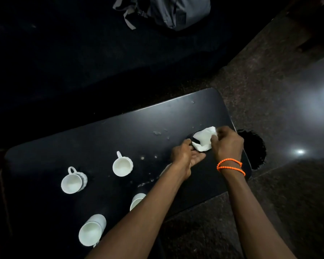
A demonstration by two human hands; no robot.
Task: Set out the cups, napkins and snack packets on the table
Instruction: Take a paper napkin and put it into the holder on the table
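Four white cups stand on the table (pixel 101 139), all to the left of the hands: one with its handle up (pixel 122 164), one further left (pixel 73 181), one half hidden by the left forearm (pixel 137 200), and one nearest the camera (pixel 91 230). One dark cup (pixel 194 139) sits between the two hands, one white napkin (pixel 204 140) bunched in it. Two orange bands (pixel 230 166) circle the right wrist. One grey bag (pixel 168 12) lies well beyond the hands.
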